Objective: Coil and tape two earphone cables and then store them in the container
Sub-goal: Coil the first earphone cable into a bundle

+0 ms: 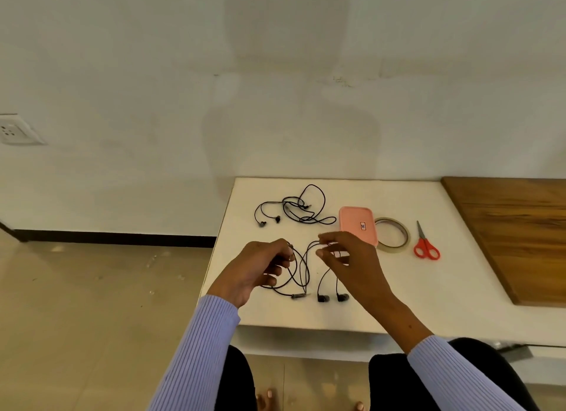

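Both hands hold one black earphone cable [301,269] above the white table [444,288]. My left hand [260,268] has its fingers curled around loops of it. My right hand [349,257] pinches the cable near its upper end. Its two earbuds [332,297] and the plug [298,296] hang down to the table surface. A second black earphone cable [295,208] lies loose and tangled at the far side of the table. The pink container [356,224] sits closed behind my right hand, with a tape roll [393,234] to its right.
Red-handled scissors [425,243] lie to the right of the tape. A wooden board [517,236] covers the table's right end. The table's left edge drops to the floor, and a wall stands right behind the table.
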